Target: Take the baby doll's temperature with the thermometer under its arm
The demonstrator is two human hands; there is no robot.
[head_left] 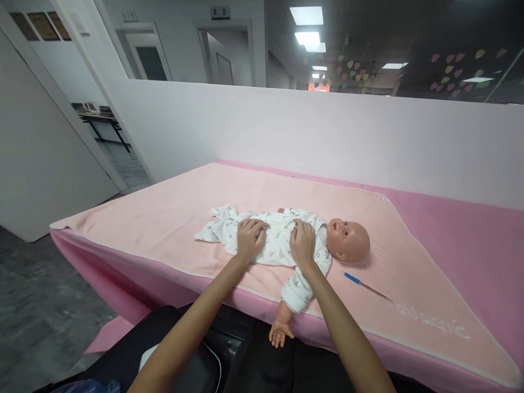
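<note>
A baby doll (347,240) lies on its back, head to the right, in a white long-sleeved romper (278,252) with small prints. My left hand (250,238) is on the romper near the doll's hips, fingers curled onto the cloth. On the chest, my right hand (302,241) also has its fingers bent into the fabric. My fingertips are partly hidden. One doll arm (282,319) hangs over the table's near edge, its hand bare. The romper's legs (215,229) lie flat and loose to the left.
A peach blanket (164,213) covers the table over a pink cloth (470,229). Right of the doll's arm lies a thin pen with a blue end (352,278). Behind stands a white partition (327,136). A black chair (192,360) is below the near edge.
</note>
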